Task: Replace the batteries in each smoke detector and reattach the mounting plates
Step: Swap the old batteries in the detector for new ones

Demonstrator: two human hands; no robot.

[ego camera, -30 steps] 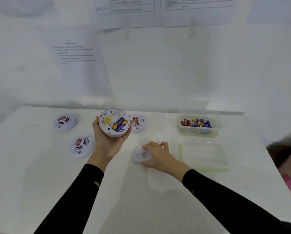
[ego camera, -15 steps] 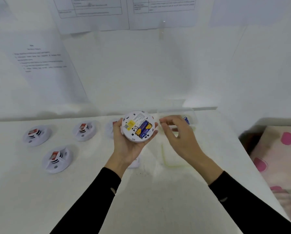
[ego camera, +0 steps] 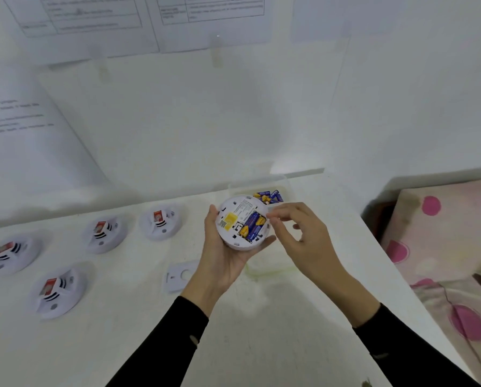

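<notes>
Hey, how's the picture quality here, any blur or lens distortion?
Head view: soft, even light, faint shadows; wide-angle stretch skews the wall sheets, whose print is too blurred to read; the held smoke detector is sharpest.

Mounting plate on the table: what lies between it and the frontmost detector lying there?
Nothing: in the head view, only bare table separates the mounting plate from that detector.

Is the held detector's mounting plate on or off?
Off: the held smoke detector shows bare batteries, and a mounting plate lies on the table.
</notes>
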